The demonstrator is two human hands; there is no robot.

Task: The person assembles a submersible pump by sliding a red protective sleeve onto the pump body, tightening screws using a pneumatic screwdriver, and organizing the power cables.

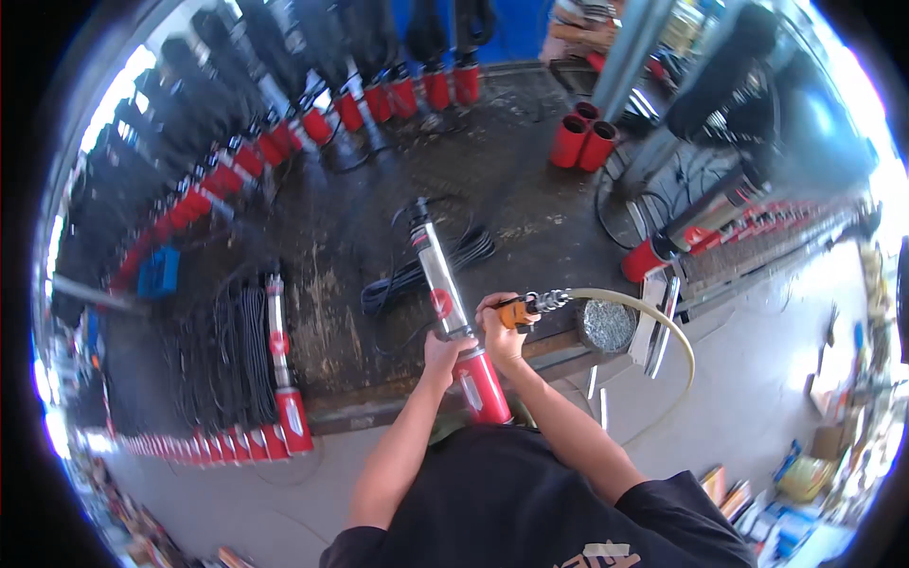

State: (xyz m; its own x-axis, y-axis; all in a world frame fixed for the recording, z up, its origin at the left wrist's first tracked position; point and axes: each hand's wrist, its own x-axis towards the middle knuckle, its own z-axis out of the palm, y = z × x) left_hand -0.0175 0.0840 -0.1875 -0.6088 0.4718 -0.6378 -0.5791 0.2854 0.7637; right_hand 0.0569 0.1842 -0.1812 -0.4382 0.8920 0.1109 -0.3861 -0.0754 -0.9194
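A long pump-like cylinder point(438, 275), silver above and red at its lower end, lies slanted over the bench's near edge toward my body. My left hand point(441, 360) is closed around it where silver meets red. Beside it, my right hand point(502, 336) grips an orange air tool point(515, 313), which has a pale hose point(684, 346) curving off to the right. The tool's working end is hard to make out near the cylinder. A coiled black cable point(431, 272) sits on the bench behind the cylinder.
The dark worn bench point(327, 322) carries rows of similar red-and-silver cylinders point(281, 350) along its left and back. A round tin of small metal pieces point(609, 327) stands at right. Further back are red tubes point(569, 142) and a metal post point(632, 62); another person point(578, 33) is beyond.
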